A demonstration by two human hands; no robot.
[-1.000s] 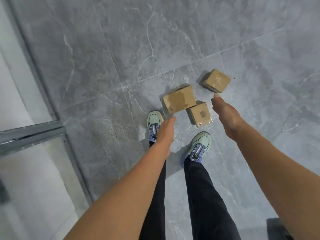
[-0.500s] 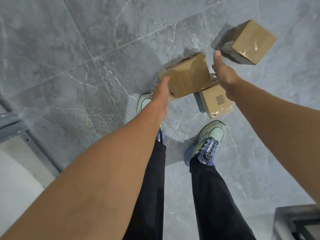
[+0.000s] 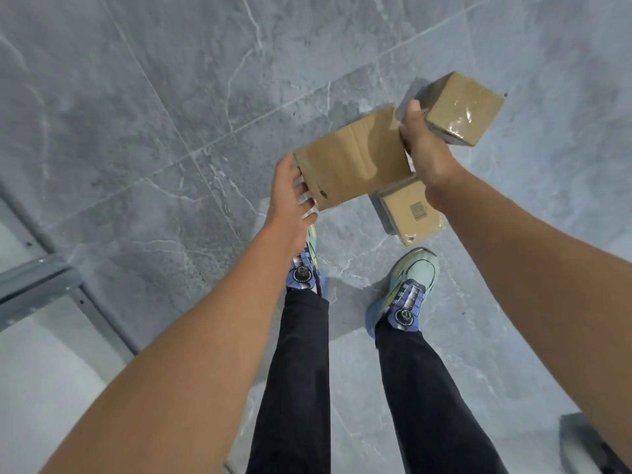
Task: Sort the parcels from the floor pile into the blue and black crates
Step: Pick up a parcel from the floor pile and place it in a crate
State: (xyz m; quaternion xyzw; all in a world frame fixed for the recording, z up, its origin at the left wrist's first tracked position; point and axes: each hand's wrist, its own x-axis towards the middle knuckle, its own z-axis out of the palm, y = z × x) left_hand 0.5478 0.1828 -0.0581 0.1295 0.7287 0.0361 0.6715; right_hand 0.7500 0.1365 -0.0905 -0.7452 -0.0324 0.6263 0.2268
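Left hand [image 3: 290, 195] clasps the left end of the large parcel [image 3: 352, 159], fingers curled under its edge. The right hand [image 3: 425, 152] grips the opposite end, thumb over the top. The parcel is plain creased brown cardboard with a dark spot near one corner, and it overlaps a barcode-labelled parcel [image 3: 408, 213] on the grey floor [image 3: 171, 97]. A taped square parcel [image 3: 463, 107] lies just beside the right hand. A dark object [image 3: 581, 439] shows at the lower right; I cannot tell whether it is a crate.

The large parcel [image 3: 352, 159] is plain brown cardboard, matt and faintly creased. The 2 smaller ones differ: the far parcel [image 3: 461, 111] is wrapped in glossy clear tape, and the near parcel [image 3: 408, 213] bears a printed paper label. The floor [image 3: 136, 131] is smooth grey marbled tile with a soft sheen. The trousers [image 3: 297, 371] are matt dark cloth, and the frame [image 3: 37, 278] is dull grey metal.
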